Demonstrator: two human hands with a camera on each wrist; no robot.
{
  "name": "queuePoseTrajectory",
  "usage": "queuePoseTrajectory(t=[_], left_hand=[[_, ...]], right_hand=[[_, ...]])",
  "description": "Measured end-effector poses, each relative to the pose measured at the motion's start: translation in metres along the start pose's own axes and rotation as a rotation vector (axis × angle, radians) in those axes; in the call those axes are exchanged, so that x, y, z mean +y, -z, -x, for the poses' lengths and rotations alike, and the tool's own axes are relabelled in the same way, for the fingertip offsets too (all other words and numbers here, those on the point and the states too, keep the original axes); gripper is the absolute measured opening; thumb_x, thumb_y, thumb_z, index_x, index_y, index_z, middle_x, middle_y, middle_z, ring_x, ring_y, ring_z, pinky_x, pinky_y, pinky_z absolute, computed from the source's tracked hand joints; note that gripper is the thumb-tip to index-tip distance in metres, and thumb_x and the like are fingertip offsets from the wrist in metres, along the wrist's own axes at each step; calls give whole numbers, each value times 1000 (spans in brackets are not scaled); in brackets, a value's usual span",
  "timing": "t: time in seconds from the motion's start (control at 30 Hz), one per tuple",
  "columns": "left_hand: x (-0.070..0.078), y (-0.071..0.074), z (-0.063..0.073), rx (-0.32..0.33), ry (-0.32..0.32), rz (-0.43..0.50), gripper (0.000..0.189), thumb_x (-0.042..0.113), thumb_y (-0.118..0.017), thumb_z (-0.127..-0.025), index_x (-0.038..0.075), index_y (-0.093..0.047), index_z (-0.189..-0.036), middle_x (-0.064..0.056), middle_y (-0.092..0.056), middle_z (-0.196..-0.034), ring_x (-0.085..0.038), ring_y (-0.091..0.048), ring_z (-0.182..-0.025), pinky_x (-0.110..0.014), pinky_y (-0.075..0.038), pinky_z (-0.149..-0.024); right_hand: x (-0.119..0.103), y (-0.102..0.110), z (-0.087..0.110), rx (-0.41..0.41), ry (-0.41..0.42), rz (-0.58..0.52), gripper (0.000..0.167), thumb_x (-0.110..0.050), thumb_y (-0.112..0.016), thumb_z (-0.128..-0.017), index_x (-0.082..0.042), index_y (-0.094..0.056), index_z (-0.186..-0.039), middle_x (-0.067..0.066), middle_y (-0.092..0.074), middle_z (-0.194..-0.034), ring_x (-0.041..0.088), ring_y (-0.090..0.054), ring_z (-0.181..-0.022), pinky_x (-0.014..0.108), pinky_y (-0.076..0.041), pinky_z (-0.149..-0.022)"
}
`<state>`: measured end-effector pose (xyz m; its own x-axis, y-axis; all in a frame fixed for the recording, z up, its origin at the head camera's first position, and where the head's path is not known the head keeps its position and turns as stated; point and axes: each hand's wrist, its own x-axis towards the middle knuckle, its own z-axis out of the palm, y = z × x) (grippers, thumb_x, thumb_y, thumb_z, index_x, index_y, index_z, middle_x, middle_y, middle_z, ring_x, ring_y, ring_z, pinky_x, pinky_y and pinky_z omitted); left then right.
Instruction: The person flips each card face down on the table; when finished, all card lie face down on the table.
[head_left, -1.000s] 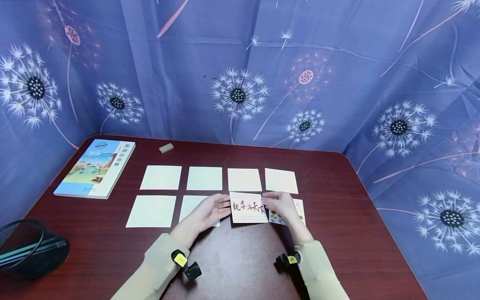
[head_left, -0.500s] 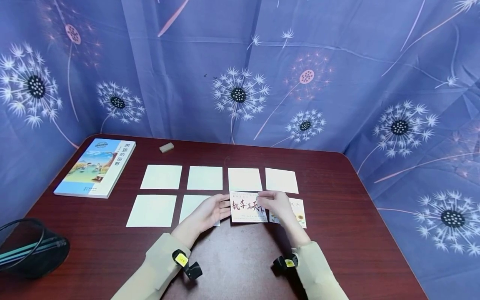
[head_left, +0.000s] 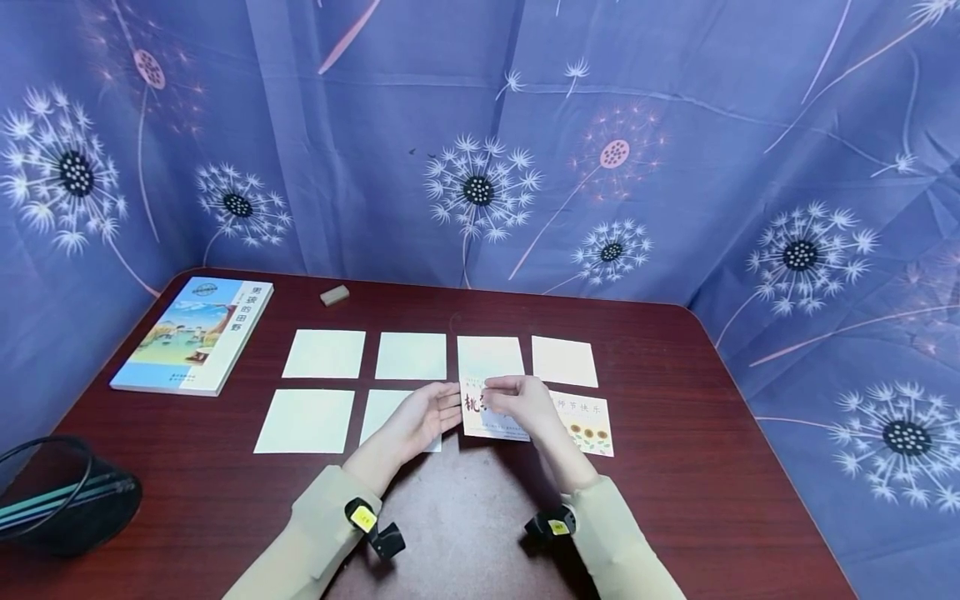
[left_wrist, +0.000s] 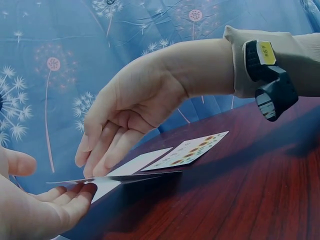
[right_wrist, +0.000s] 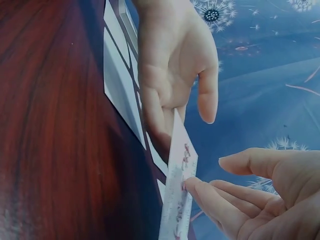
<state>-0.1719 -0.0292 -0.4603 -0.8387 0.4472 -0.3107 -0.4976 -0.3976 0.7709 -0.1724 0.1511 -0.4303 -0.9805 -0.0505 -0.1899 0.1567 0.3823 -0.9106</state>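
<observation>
A white card with reddish brush lettering (head_left: pixel 474 418) is held above the table, tilted, between my two hands. My left hand (head_left: pixel 414 423) lies palm up at its left side; in the left wrist view its fingers (left_wrist: pixel 75 200) support the card from beneath, thumb raised and apart. My right hand (head_left: pixel 534 410) is over the card's right part, covering much of the lettering. In the right wrist view its fingertips touch the printed face, and the thumb (right_wrist: pixel 245 161) stands away from the card. A sunflower card (head_left: pixel 592 432) lies beside the right hand.
Several blank white cards (head_left: pixel 324 354) lie in two rows on the dark red table (head_left: pixel 712 483). A book (head_left: pixel 191 337) rests at the left, an eraser-like block (head_left: pixel 334 295) behind the rows. A black pen holder (head_left: pixel 97 508) stands at the near left.
My right hand has slid leftward across the lettered card, from its right edge to nearer its middle, uncovering more of the sunflower card. The left hand has stayed almost still.
</observation>
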Motion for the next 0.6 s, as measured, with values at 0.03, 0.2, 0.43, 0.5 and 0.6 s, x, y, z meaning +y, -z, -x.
queuePoseTrajectory(t=[0.03,0.2,0.43,0.5,0.6], left_hand=[[0,0,0,-1,1,4,56,13,-24,-103,-21,-11,-146,-40,-14,-154,-48,-17,-145,-49,-18,-122],[1,1,-1,-20,0,20,58,15,-26,-104,-21,-10,-147,-39,-13,-154,-47,-16,-146,-49,-17,-122],[3,-1,-1,-66,-31,82,57,18,-24,-105,-17,-13,-148,-36,-16,-156,-43,-18,-147,-47,-19,-122],[4,-2,-1,-80,-38,105,58,19,-24,-105,-16,-14,-149,-35,-16,-156,-42,-18,-147,-46,-19,-122],[7,-5,-1,-102,-52,109,58,20,-23,-105,-16,-15,-149,-34,-17,-156,-40,-19,-147,-44,-19,-122]], right_hand=[[0,-1,0,2,-3,2,30,-10,-69,-85,6,-71,-110,21,-74,-99,13,-71,-82,33,-58,-85],[3,-1,-1,2,1,6,31,-13,-70,-85,5,-71,-110,21,-74,-100,16,-72,-85,34,-57,-87],[-2,4,0,24,44,34,33,-17,-71,-84,3,-73,-109,19,-74,-102,12,-69,-85,21,-54,-78],[-4,6,0,31,53,18,33,-17,-71,-84,4,-73,-109,21,-73,-102,10,-69,-81,20,-55,-74],[-6,7,0,48,61,-35,33,-15,-73,-84,6,-71,-110,24,-72,-103,9,-69,-79,23,-59,-74]])
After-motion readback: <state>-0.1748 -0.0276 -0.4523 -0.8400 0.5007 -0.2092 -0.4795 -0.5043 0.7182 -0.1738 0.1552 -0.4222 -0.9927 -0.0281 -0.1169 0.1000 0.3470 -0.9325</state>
